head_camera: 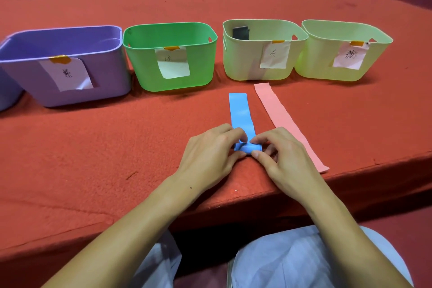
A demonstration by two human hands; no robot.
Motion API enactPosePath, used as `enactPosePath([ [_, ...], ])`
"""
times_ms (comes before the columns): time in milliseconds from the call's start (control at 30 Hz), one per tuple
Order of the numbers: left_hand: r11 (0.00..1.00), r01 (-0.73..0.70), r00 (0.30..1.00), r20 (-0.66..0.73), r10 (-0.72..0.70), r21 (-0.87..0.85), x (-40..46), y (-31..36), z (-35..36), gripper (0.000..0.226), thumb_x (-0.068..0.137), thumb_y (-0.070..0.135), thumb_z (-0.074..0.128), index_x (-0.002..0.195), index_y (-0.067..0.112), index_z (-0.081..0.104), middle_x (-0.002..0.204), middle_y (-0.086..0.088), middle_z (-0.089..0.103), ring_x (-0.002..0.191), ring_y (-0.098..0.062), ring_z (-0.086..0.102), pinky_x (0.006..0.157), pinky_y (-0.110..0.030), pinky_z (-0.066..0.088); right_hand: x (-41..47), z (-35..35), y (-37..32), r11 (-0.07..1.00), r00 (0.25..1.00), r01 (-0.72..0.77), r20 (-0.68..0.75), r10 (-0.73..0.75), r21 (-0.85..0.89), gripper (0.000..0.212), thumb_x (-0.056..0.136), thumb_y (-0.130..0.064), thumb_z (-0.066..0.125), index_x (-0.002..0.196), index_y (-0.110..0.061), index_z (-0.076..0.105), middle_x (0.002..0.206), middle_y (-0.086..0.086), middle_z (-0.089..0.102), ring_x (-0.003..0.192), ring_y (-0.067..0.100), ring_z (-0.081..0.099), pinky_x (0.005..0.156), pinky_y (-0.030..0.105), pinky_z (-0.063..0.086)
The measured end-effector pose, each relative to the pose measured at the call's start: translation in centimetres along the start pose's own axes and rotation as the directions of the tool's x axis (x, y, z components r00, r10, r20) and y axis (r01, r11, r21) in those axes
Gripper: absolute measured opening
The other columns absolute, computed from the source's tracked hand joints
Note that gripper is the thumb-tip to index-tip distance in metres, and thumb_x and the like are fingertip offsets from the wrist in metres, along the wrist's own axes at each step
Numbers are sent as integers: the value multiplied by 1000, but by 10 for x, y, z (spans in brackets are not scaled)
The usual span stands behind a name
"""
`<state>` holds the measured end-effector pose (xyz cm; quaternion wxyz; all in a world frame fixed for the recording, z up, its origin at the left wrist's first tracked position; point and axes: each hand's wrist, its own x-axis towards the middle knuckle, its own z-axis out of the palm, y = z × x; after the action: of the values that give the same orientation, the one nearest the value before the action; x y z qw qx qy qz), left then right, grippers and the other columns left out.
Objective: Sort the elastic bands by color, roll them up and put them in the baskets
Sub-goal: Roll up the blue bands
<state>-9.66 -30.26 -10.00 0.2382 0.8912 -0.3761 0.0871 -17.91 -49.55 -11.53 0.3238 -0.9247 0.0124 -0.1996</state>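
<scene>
Both your hands pinch the rolled near end of the blue band at the table edge.

Nearest you, your knees in pale trousers (292, 262) sit below the red table (93, 147). Your left hand (210, 156) and right hand (282, 154) curl round the blue band (242, 112): its small roll lies between your thumbs on the near side and your forefingers on top, fingertips almost meeting over it. The unrolled rest runs flat away from your fingers toward the baskets. Just right of it, partly under your right hand, lies a pink band (280, 114), flat. Farther off stands a row: purple basket (70, 91), green basket (173, 82), then two pale green baskets (245, 63) (327, 65), each paper-labelled; the third holds something dark.
</scene>
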Motion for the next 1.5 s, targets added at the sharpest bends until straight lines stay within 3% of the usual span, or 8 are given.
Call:
enactPosePath([
  [333,999,42,998,41,-43,27,9,1,-2,27,99,50,64,122,39,71,116,15,58,101,-11,62,66,-31,37,2,-1,-3,997,1000,10,16,-9,-76,31,90,-26,77,118,-34,65,107,-17,59,77,2,63,77,43,57],
  [533,998,50,998,45,-51,26,9,1,0,22,102,45,57,121,37,64,115,13,65,105,-17,65,71,-38,51,6,2,-2,997,1000,-4,26,6,-82,22,96,-29,71,117,-34,63,105,-15,59,78,3,56,80,44,55],
  [833,996,20,1000,20,-19,-81,-7,-2,1,14,100,44,60,112,38,61,105,16,61,95,-10,61,70,-37,52,-2,-10,2,998,983,-15,181,27,-68,19,102,-46,57,119,-38,61,105,-11,55,86,-2,54,86,37,50],
  [967,999,6,1000,27,-5,-39,-5,-1,1,22,100,51,57,116,38,65,111,16,56,90,-8,59,68,-36,52,2,-6,2,998,988,-47,144,54,-51,23,102,-40,60,122,-32,66,112,-13,48,87,-4,55,91,34,50],
  [1100,1000,5,998,60,-4,-25,-1,-2,-2,32,93,52,67,123,41,61,111,18,60,94,-7,61,69,-34,52,5,-4,3,997,988,-54,139,62,-61,21,104,-35,59,122,-29,69,108,-15,52,89,1,57,91,37,50],
  [1233,1000,-4,999,51,4,-1,3,-2,-2,26,93,53,69,117,42,63,112,17,57,89,-8,60,66,-35,51,5,-4,2,998,995,-38,91,42,-48,21,102,-33,65,121,-30,72,105,-12,58,86,5,58,88,40,53],
  [1333,999,-33,999,17,33,24,4,0,-2,24,91,52,72,111,40,66,119,18,53,91,-8,58,62,-31,41,3,-5,1,1000,998,-15,54,16,-12,20,98,-32,69,118,-34,67,104,-11,62,78,3,57,85,38,53],
  [1500,998,-44,999,30,42,51,4,1,-3,24,95,51,66,115,37,66,109,15,61,96,-12,62,61,-32,43,4,-7,-1,1000,1000,-6,24,6,9,10,95,-28,73,104,-31,68,98,-10,63,77,10,62,81,38,53],
])
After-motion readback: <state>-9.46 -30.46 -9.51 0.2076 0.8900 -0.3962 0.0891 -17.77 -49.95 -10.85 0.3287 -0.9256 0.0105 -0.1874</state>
